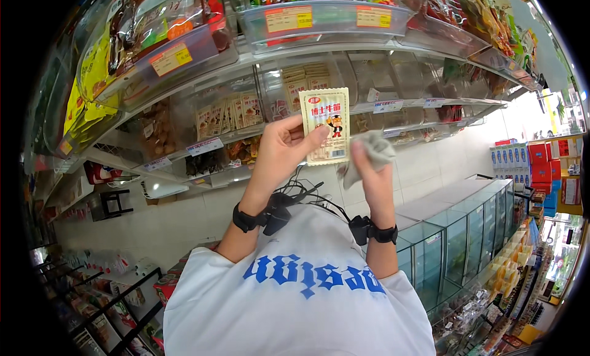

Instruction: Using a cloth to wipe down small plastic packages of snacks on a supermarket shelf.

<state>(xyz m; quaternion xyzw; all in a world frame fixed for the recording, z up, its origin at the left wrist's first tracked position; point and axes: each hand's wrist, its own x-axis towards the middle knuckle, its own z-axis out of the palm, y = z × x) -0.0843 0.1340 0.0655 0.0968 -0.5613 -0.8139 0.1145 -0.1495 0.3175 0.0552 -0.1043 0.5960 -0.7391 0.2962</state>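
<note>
1. Cream and flat, the packet (337, 124) is standing upright in your left hand (281, 150), in front of the shelf's (473, 102) front edge.
2. You are grasping it by its left side, thumb pressing the face and fingers reaching behind; that hold is probably supporting the thin pack while leaving most of its print facing you.
3. Your right hand (373, 172) is grasping a grey cloth (378, 148), with the thumb showing and the other fingers mostly hiding; bunching is likely making it easier to grip.
4. The cloth is sitting just beside the packet's right edge; blur is making it impossible to tell whether they are touching.
5. Similar packs (233, 114) are leaning in a clear bin behind the shelf's front edge, toward its left end; the bin's walls are presumably stopping them from spreading.
6. Tags (204, 146) are lining that front edge, apparently for easy reading.
7. Black bands (249, 218) are circling both wrists, leaving your fingers free.
</note>
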